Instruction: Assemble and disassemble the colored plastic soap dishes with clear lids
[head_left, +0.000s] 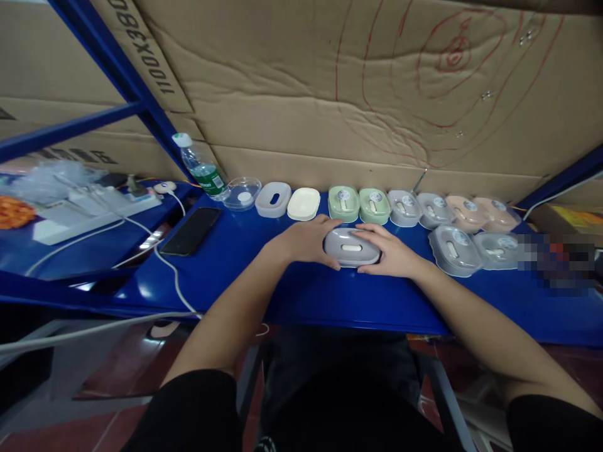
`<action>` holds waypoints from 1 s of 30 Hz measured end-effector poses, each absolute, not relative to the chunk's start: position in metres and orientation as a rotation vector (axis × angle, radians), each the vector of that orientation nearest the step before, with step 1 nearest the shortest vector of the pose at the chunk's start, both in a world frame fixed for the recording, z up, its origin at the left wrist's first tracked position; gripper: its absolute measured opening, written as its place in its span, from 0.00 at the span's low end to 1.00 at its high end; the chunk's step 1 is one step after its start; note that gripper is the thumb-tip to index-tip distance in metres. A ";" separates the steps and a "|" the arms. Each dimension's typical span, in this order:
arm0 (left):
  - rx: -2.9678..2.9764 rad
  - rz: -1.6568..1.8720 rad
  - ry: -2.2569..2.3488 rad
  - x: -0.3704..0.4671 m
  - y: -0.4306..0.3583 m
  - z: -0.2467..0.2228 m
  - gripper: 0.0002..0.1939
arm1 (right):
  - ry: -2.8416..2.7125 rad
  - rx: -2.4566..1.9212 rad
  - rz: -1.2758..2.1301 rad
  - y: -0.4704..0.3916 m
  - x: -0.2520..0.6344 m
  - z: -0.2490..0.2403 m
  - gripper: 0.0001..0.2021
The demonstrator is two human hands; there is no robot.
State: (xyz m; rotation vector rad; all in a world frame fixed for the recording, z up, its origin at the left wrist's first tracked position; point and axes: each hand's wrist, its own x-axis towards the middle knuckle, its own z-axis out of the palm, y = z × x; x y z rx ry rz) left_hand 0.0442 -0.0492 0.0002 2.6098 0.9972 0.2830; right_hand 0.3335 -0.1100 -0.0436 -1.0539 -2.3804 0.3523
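Observation:
Between my two hands, a grey oval plastic box with a pale slot in the middle of its lid sits low over the blue table. My left hand curls round its left side, thumb at the front edge. Fingers of my right hand grip the box's right end from back and front. Just behind it stand two green boxes with clear lids and round labels. A cream-coloured tray and an empty-looking grey piece with an oval hole lie to the left.
Grey lidded boxes and pink ones continue the back row; two more grey boxes lie at right. A clear dish, water bottle, phone and white cable are at left. Cardboard walls the back.

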 end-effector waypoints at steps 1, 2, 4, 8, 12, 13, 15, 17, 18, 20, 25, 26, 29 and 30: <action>2.606 0.211 0.968 0.049 -0.053 -0.003 0.58 | -2.382 -1.042 0.353 -0.111 0.333 -0.043 0.46; 2.605 0.172 0.937 0.053 -0.055 -0.005 0.59 | -2.379 -1.034 0.352 -0.112 0.332 -0.043 0.46; 2.617 0.168 0.887 0.057 -0.056 -0.008 0.59 | -2.355 -1.020 0.341 -0.112 0.331 -0.043 0.45; 2.640 0.206 0.892 0.055 -0.053 -0.007 0.59 | -2.303 -1.026 0.320 -0.111 0.331 -0.045 0.48; 2.621 0.252 0.904 0.050 -0.049 -0.002 0.58 | -2.273 -1.116 0.312 -0.107 0.333 -0.048 0.58; 2.617 0.263 0.897 0.050 -0.049 -0.001 0.57 | -2.274 -1.130 0.314 -0.106 0.334 -0.049 0.60; 2.611 0.271 0.879 0.050 -0.048 -0.002 0.57 | -2.282 -1.151 0.324 -0.104 0.335 -0.050 0.63; 2.601 0.274 0.875 0.051 -0.047 -0.004 0.56 | -2.293 -1.163 0.335 -0.105 0.335 -0.050 0.63; 2.592 0.274 0.881 0.051 -0.046 -0.006 0.56 | -2.301 -1.166 0.341 -0.105 0.335 -0.049 0.63; 2.570 0.281 0.901 0.052 -0.045 -0.009 0.54 | -2.320 -1.167 0.355 -0.106 0.334 -0.049 0.63; 2.574 0.335 0.837 0.050 -0.040 -0.011 0.52 | -2.338 -1.132 0.344 -0.105 0.333 -0.048 0.58; 2.579 0.353 0.825 0.049 -0.039 -0.011 0.52 | -2.328 -1.111 0.329 -0.104 0.334 -0.048 0.57; 2.597 0.443 0.788 0.047 -0.036 -0.012 0.50 | -2.264 -1.045 0.258 -0.102 0.335 -0.048 0.42; 2.605 0.497 0.765 0.047 -0.036 -0.012 0.48 | -2.220 -1.032 0.225 -0.102 0.335 -0.048 0.35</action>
